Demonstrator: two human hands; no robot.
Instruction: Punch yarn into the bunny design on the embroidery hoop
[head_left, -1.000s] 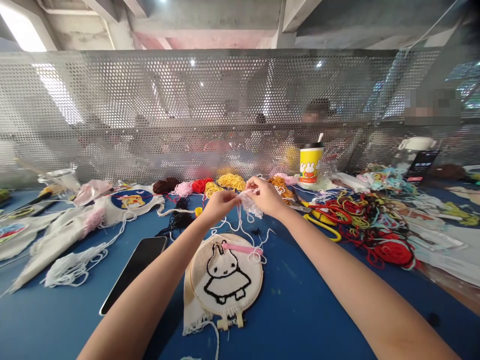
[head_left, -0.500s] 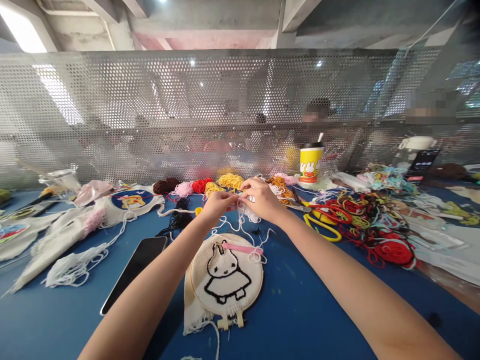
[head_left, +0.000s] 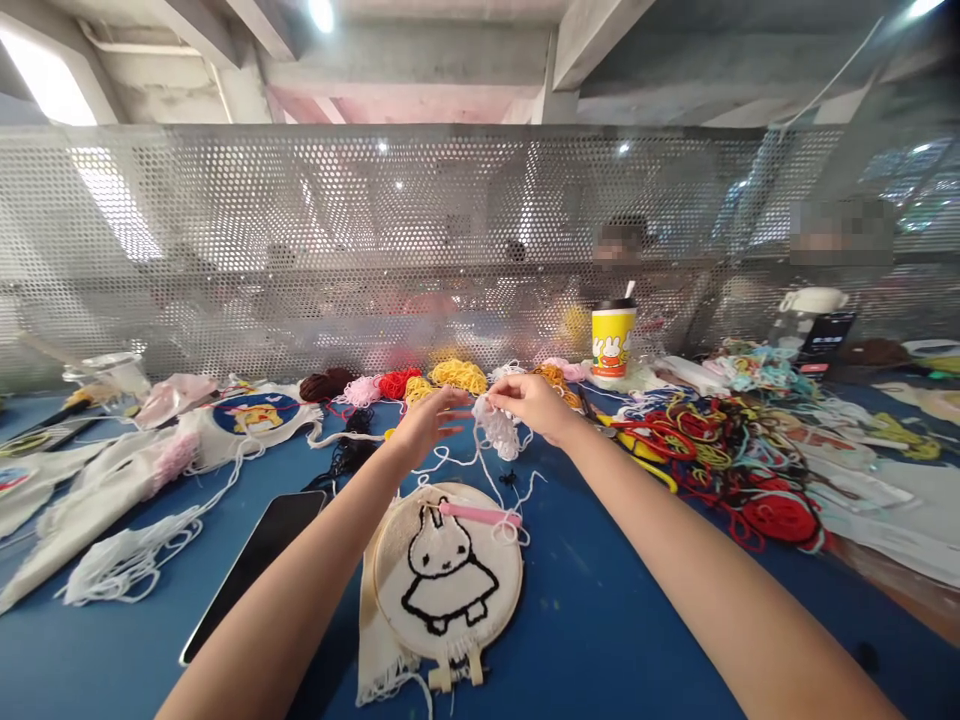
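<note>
My right hand (head_left: 531, 402) pinches a small bundle of white yarn (head_left: 498, 430) above the table. Just left of it, my left hand (head_left: 433, 424) has its fingers apart and holds nothing. Strands trail from the bundle toward the embroidery hoop (head_left: 517, 590) lying below both hands. Black yarn outlines a rabbit in a dress on the hoop's cream cloth (head_left: 450, 598). Across the upper part of the hoop rests a pink punch needle (head_left: 480, 514), with white yarn looped at its right end.
A black phone (head_left: 255, 570) lies beside my left forearm. Yarn balls, including a yellow one (head_left: 457, 376), line the back below a perforated metal screen (head_left: 337, 250). A yellow cup (head_left: 613, 340) stands at back right, near tangled yarn (head_left: 780, 515). White yarn (head_left: 124, 560) lies left.
My hands, previously together at the white yarn, have parted. The left has let go and moved left with its fingers opening; the right keeps the bundle. The view has tilted up slightly.
</note>
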